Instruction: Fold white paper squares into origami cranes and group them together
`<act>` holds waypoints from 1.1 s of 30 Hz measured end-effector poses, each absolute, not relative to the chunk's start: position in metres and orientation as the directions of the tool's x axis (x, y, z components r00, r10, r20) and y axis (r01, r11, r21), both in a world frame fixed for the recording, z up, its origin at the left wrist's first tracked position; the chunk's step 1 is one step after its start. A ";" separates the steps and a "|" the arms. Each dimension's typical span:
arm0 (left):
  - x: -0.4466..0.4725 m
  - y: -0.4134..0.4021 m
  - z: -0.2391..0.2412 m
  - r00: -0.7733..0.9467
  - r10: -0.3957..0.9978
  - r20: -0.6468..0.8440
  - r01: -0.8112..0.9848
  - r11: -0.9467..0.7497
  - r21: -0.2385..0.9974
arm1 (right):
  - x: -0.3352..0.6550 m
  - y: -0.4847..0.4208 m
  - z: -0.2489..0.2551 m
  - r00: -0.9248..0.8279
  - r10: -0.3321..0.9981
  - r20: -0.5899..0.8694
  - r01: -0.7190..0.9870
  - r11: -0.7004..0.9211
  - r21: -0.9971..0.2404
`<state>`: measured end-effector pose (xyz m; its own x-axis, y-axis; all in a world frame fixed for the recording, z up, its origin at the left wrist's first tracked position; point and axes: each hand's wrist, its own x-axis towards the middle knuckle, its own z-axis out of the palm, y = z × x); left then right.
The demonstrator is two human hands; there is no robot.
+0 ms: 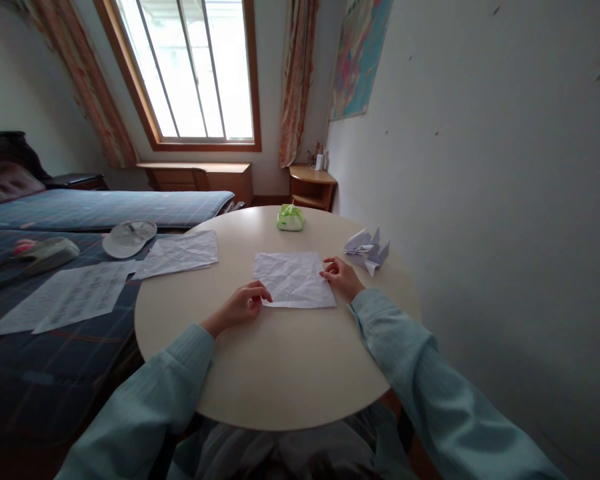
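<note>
A creased white square of paper [293,279] lies flat on the round beige table [280,367]. My left hand [244,307] rests at the sheet's near left corner, fingers curled and pinching its edge. At the sheet's right edge sits my right hand [341,277], its fingers bent and closed on the paper. Both arms wear light blue sleeves.
A folded white paper figure [367,250] sits at the table's right, a green tissue pack [291,218] at the back. Another creased sheet [179,254] overhangs the left edge. The bed [45,373] on the left holds papers, a white cap [129,237] and a grey object. A wall stands close on the right.
</note>
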<state>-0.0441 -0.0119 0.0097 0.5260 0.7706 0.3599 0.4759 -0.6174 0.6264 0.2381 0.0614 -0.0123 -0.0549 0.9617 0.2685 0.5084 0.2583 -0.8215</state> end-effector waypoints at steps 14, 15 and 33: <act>-0.003 0.003 0.001 0.703 0.666 0.248 0.480 -0.702 0.527 | 0.224 0.048 -0.006 -0.400 0.878 0.264 0.543 0.459 -0.703; 0.001 0.008 -0.003 0.707 0.674 0.215 0.524 -0.703 0.482 | 0.223 0.048 -0.006 -0.406 0.877 0.258 0.533 0.457 -0.712; -0.032 0.030 -0.007 0.262 0.918 0.298 0.936 -0.317 0.153 | 0.209 0.057 -0.013 -0.060 0.967 0.248 0.687 0.220 -0.692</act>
<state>-0.0323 0.0296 -0.0067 0.2620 0.9179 0.2981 0.9361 -0.3168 0.1527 0.2087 0.0571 -0.0130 -0.0602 0.9669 0.2478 0.6873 0.2202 -0.6922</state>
